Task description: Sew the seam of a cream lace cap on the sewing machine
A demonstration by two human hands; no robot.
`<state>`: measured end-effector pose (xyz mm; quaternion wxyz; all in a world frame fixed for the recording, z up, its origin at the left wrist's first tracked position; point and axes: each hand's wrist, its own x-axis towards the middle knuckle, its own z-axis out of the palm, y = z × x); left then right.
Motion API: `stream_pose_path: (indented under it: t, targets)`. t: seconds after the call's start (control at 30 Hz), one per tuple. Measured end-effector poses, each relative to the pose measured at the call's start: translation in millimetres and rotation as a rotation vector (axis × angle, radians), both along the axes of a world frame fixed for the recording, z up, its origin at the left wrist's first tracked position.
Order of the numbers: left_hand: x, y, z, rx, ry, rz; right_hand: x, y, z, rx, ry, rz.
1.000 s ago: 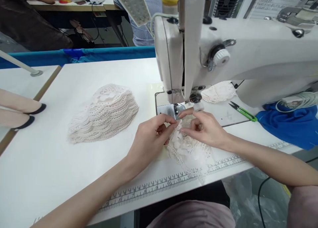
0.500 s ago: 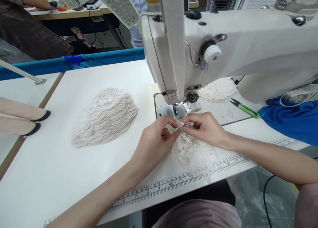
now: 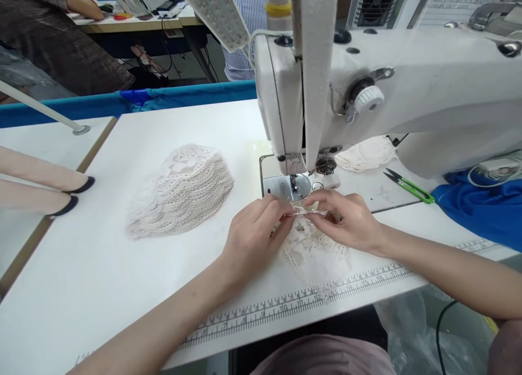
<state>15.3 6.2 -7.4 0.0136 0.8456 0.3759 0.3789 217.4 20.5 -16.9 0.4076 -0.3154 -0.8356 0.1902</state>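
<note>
My left hand (image 3: 255, 233) and my right hand (image 3: 346, 218) meet just in front of the needle plate (image 3: 291, 186) of a white sewing machine (image 3: 391, 86). Both pinch the top edge of a cream lace piece (image 3: 316, 252) that lies on the white table (image 3: 81, 288) between them. A small strip, possibly a label, shows between the fingertips, too small to name surely. The lace hangs down toward the printed ruler (image 3: 285, 304) at the table's front edge.
A stack of lace pieces (image 3: 181, 190) lies left of the machine. More lace (image 3: 367, 154) sits behind the presser foot. Green thread snips (image 3: 408, 185) and blue cloth (image 3: 481, 206) are at right. Two mannequin-like legs (image 3: 41, 184) rest at far left. Other people stand behind.
Both hands stayed together at the lace's top edge while the fingers shifted their pinch, folding the edge flatter. The camera view drifted slightly.
</note>
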Motion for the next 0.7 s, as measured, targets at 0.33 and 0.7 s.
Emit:
stream_pose_path:
  t: [0.33, 0.7]
  targets:
    - [0.0, 2.1, -2.2, 0.085, 0.043, -0.051, 0.5, 0.8, 2.2, 0.051, -0.024, 0.085]
    - [1.1, 2.8, -0.6, 0.175, 0.011, -0.096, 1.5, 0.2, 0.2, -0.002, -0.075, 0.079]
